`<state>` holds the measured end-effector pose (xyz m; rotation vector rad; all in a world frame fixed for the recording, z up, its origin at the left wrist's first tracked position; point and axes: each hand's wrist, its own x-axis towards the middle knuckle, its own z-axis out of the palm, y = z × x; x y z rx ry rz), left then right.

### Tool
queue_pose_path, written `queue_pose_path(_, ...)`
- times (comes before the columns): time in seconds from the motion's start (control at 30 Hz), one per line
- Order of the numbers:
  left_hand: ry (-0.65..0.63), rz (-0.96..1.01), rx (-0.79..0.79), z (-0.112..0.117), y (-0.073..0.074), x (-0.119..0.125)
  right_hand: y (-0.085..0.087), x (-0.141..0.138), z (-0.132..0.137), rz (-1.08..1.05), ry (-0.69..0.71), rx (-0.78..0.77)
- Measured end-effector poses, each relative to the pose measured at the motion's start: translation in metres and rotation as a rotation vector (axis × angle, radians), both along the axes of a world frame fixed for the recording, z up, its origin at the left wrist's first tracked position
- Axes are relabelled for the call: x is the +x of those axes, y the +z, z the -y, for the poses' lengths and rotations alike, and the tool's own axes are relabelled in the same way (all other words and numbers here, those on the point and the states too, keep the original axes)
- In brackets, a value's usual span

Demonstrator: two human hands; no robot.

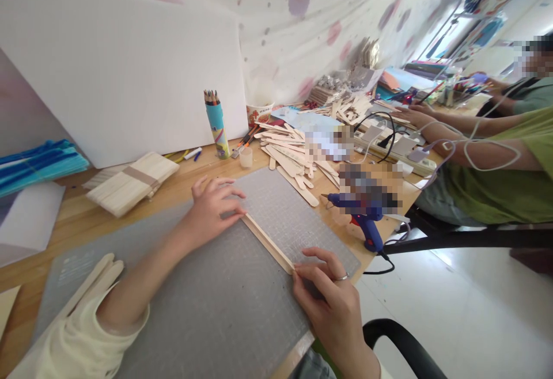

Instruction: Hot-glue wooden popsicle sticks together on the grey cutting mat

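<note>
A pair of narrow wooden craft sticks (268,244), set lengthwise against each other, lies slantwise over the grey cutting mat (194,310). At its far end, my left hand (218,203) grips it between thumb and forefinger, the other fingers spread. My right hand (330,295), with a ring on one finger, pinches the near end between thumb and fingertips. Whether the two sticks are joined I cannot tell. Two rounded craft sticks (97,275) rest on the mat beside my left forearm, partly hidden by the sleeve.
A blue glue gun (367,223) stands at the table's right edge, its cable hanging down. Loose craft sticks (287,148) are heaped behind the mat. A pencil tube (217,125), a small cup (246,157) and bundled sticks (133,183) stand farther back. A co-worker's arms (466,131) reach in at right.
</note>
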<state>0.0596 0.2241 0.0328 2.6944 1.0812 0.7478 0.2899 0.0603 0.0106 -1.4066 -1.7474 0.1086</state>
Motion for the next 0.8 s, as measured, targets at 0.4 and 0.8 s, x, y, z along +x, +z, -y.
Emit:
queue_pose_path(0.4, -0.01, -0.022, -0.035, 0.0028, 0.0024, 0.0021, -0.0036, 0.0013, 0.0009, 0.007, 0.006, 0.028)
queue_pose_path(0.8, -0.032, -0.019, 0.092, 0.0018, -0.0006, 0.0017, -0.0027, -0.0012, -0.0002, -0.009, -0.006, 0.033)
